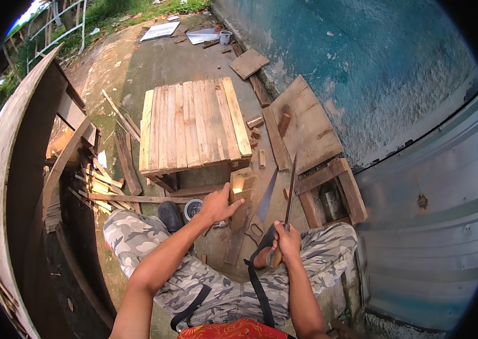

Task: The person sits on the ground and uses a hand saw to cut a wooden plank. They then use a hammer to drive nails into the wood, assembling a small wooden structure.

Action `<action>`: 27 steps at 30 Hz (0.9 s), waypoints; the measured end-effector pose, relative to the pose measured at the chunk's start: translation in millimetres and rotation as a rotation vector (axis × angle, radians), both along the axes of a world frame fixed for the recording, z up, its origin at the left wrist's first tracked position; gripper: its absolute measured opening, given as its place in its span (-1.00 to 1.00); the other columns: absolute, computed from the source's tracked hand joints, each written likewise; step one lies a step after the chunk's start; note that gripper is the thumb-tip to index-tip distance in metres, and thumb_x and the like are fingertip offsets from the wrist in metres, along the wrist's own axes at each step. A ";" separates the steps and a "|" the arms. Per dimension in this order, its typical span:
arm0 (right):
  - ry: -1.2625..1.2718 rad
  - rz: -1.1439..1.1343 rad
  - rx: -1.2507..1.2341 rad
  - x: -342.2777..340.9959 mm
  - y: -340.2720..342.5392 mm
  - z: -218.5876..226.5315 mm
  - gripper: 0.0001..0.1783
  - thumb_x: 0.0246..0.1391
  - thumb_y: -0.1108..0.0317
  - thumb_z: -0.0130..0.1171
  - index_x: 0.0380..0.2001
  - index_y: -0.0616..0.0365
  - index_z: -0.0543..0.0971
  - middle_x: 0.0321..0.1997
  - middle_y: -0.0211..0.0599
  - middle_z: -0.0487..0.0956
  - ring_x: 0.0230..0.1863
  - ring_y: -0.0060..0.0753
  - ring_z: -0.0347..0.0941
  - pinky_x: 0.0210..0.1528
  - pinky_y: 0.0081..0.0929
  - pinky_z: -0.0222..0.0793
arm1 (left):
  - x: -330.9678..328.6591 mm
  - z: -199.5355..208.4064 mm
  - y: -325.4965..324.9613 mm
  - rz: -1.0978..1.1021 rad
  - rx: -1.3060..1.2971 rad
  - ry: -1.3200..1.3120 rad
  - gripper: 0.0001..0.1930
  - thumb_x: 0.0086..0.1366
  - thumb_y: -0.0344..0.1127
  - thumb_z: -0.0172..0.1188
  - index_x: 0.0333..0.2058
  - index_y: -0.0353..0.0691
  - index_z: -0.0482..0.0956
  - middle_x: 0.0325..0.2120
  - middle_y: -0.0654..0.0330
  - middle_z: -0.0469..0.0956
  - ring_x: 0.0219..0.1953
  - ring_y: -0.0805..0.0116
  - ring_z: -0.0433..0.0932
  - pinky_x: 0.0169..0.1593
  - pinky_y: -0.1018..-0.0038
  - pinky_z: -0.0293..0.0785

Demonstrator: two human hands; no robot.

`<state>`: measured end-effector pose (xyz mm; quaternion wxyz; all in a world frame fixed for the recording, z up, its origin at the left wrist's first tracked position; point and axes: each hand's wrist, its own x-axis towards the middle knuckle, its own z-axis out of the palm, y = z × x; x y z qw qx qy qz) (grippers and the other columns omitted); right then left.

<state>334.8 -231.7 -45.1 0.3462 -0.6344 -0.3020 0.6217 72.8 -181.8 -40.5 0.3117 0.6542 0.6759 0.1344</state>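
Note:
My left hand [221, 204] is closed on the side of a short wooden block [241, 189], its upper end pale and freshly cut. In my right hand [287, 242] is the wooden handle of a machete [291, 192]. Its long, narrow dark blade points up and away, to the right of the block and apart from it. A handsaw [265, 199] lies on the ground between the block and the blade. A flat board [235, 243] lies just below the block. Just beyond my left hand stands a low table [191, 124] topped with wooden slats.
A round tin [193, 208] sits by my left shoe. Split wood sticks [100, 183] are heaped at the left, beside a large curved wooden panel [10, 169]. On the right are a wooden frame [352, 192], a leaning board [306, 127], a blue wall [357, 68] and metal sheeting [431, 214].

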 end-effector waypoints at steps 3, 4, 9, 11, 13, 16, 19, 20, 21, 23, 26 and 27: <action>-0.018 0.042 0.040 3.7 -7.2 -8.6 -0.71 0.26 0.20 0.27 -0.31 0.21 0.49 -0.64 -0.41 0.41 -0.77 -0.55 0.30 -0.75 -0.52 0.22 | 14.5 -31.3 -10.9 0.003 -0.039 -0.042 -0.15 0.28 0.24 0.19 0.18 -0.51 0.28 -0.26 -0.35 0.62 -0.12 -0.33 0.61 -0.04 -0.01 0.53; -0.058 0.072 0.076 4.4 -9.5 -9.5 -0.71 0.26 0.19 0.28 -0.33 0.19 0.49 -0.65 -0.43 0.41 -0.78 -0.58 0.29 -0.75 -0.53 0.21 | 18.3 -39.8 -13.6 0.006 -0.048 -0.045 -0.15 0.28 0.23 0.19 0.17 -0.51 0.29 -0.26 -0.35 0.62 -0.12 -0.34 0.61 -0.03 -0.02 0.53; 0.024 0.199 0.197 -1.5 -16.7 -0.8 -0.69 0.28 0.16 0.27 -0.31 0.18 0.48 -0.61 -0.47 0.45 -0.72 -0.62 0.34 -0.67 -0.57 0.26 | 23.7 -69.7 -20.0 -0.101 -0.036 -0.092 -0.28 0.27 0.12 0.24 0.07 -0.49 0.36 -0.32 -0.40 0.61 -0.19 -0.40 0.60 -0.05 -0.07 0.51; 0.061 0.235 0.238 -7.8 -15.9 3.5 -0.71 0.30 0.15 0.25 -0.30 0.16 0.48 -0.61 -0.49 0.44 -0.69 -0.65 0.35 -0.64 -0.59 0.26 | 22.4 -76.8 -23.5 -0.147 -0.016 -0.131 -0.34 0.27 0.10 0.24 0.03 -0.44 0.38 -0.33 -0.38 0.61 -0.20 -0.41 0.59 -0.07 -0.08 0.51; 0.079 0.275 0.264 -15.0 -14.3 3.5 -0.72 0.32 0.15 0.24 -0.29 0.14 0.49 -0.61 -0.51 0.43 -0.65 -0.67 0.36 -0.62 -0.61 0.26 | 21.8 -82.0 -26.6 -0.151 0.002 -0.140 -0.39 0.27 0.07 0.24 0.01 -0.40 0.40 -0.34 -0.36 0.61 -0.21 -0.40 0.59 -0.08 -0.07 0.51; -0.010 0.277 0.191 -26.3 -12.4 -8.4 -0.73 0.27 0.18 0.28 -0.35 0.14 0.51 -0.62 -0.55 0.43 -0.61 -0.72 0.34 -0.57 -0.61 0.22 | 20.4 -87.7 -27.7 -0.129 0.012 -0.128 -0.41 0.26 0.04 0.26 0.02 -0.38 0.41 -0.31 -0.33 0.61 -0.19 -0.36 0.59 -0.08 -0.04 0.52; -0.139 0.270 0.225 -38.2 -13.2 -31.1 -0.70 0.22 0.17 0.32 -0.42 0.17 0.54 -0.63 -0.56 0.44 -0.57 -0.73 0.29 -0.52 -0.56 0.21 | 16.6 -93.2 -27.2 -0.149 -0.009 -0.160 -0.40 0.24 0.02 0.30 0.04 -0.38 0.45 -0.22 -0.30 0.62 -0.12 -0.30 0.59 -0.06 0.00 0.52; -0.174 0.280 0.216 -41.4 -13.4 -38.4 -0.69 0.20 0.17 0.33 -0.44 0.18 0.55 -0.64 -0.56 0.45 -0.57 -0.73 0.27 -0.51 -0.54 0.20 | 15.0 -95.0 -27.1 -0.155 -0.001 -0.176 -0.40 0.23 0.01 0.31 0.04 -0.38 0.45 -0.21 -0.29 0.62 -0.11 -0.30 0.59 -0.05 0.00 0.52; -0.219 0.267 0.246 -43.7 -13.2 -44.4 -0.68 0.19 0.16 0.34 -0.45 0.19 0.56 -0.65 -0.55 0.43 -0.56 -0.73 0.25 -0.50 -0.53 0.20 | 13.8 -96.6 -27.0 -0.159 0.009 -0.188 -0.41 0.22 0.00 0.32 0.03 -0.37 0.46 -0.19 -0.28 0.62 -0.11 -0.29 0.59 -0.05 0.01 0.52; -0.266 0.259 0.150 -46.2 -13.0 -50.7 -0.65 0.17 0.15 0.36 -0.48 0.21 0.57 -0.67 -0.54 0.40 -0.54 -0.72 0.22 -0.48 -0.51 0.19 | 12.2 -99.1 -26.9 -0.193 0.074 -0.202 -0.45 0.22 -0.04 0.32 -0.01 -0.37 0.44 -0.29 -0.26 0.63 -0.18 -0.32 0.60 -0.10 -0.02 0.52; -0.254 0.242 0.182 -44.7 -13.1 -46.5 -0.66 0.18 0.16 0.34 -0.48 0.23 0.58 -0.67 -0.51 0.40 -0.55 -0.70 0.24 -0.48 -0.51 0.20 | 12.6 -100.4 -26.6 -0.209 0.076 -0.163 -0.48 0.21 -0.06 0.32 -0.05 -0.38 0.44 -0.33 -0.25 0.63 -0.23 -0.33 0.60 -0.13 -0.03 0.53; -0.235 0.228 0.283 -43.6 -13.5 -42.9 -0.66 0.18 0.17 0.34 -0.47 0.23 0.58 -0.67 -0.50 0.41 -0.55 -0.69 0.25 -0.48 -0.50 0.20 | 13.1 -100.2 -26.5 -0.213 0.066 -0.146 -0.48 0.21 -0.06 0.32 -0.06 -0.38 0.45 -0.33 -0.25 0.63 -0.23 -0.33 0.60 -0.13 -0.03 0.53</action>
